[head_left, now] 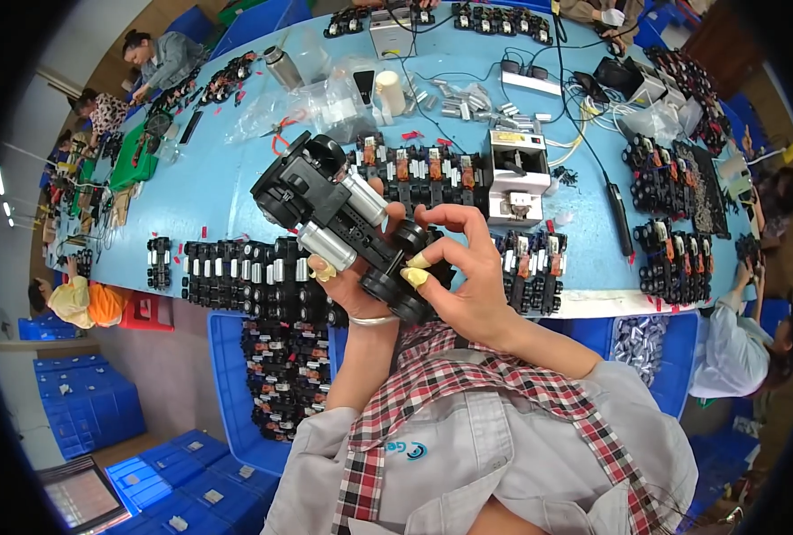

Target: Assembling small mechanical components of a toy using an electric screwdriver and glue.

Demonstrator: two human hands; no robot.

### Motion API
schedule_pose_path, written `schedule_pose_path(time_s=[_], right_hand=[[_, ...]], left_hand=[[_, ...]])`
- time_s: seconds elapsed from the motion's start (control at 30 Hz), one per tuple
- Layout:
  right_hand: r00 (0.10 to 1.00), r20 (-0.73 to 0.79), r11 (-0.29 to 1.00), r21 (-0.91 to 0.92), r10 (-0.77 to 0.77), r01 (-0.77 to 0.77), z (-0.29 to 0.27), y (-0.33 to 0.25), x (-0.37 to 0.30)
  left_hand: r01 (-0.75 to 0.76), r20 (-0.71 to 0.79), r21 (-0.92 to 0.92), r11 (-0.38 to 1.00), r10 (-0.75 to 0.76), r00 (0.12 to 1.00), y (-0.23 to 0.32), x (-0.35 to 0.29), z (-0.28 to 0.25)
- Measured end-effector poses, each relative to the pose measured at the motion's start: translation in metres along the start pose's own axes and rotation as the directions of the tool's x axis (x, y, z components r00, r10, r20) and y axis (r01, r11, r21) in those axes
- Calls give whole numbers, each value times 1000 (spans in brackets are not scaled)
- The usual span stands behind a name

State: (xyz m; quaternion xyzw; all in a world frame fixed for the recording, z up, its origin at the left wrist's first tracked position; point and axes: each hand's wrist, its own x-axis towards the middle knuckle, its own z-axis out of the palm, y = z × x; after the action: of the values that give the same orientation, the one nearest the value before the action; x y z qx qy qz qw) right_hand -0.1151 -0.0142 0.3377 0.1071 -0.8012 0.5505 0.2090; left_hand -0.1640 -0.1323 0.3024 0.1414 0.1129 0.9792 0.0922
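Note:
Above the table's near edge I hold up a black toy truck chassis (336, 207) with fat black wheels and two silver cylinders along its sides. It is tilted, one wheeled end up at the left and the other down at the right. My left hand (358, 292) is wrapped round it from below, a yellow cover on the thumb. My right hand (469, 278) closes on the lower end beside the wheels, thumb and forefinger tips in yellow covers. Whatever small part may lie between those fingertips is hidden.
Rows of chassis (236, 267) line the near edge. A white bench machine (517, 178) stands beyond my right hand. Loose silver cylinders (472, 102), plastic bags (334, 102) and a steel flask (282, 67) lie farther back. Blue bins (227, 374) sit below; other people work around the table.

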Motion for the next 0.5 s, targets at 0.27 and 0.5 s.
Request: schedule_pose_path(time_s=[0.27,0.5], right_hand=[[999,-16,993,-108,-52,50,-7,-2,1],[991,-53,983,-145,-119,110,-11,-2,-2]], left_hand=[[-14,68,55,998,11,998,-3,1,-4],[-111,-59,215,970,126,990,-17,-4,18]])
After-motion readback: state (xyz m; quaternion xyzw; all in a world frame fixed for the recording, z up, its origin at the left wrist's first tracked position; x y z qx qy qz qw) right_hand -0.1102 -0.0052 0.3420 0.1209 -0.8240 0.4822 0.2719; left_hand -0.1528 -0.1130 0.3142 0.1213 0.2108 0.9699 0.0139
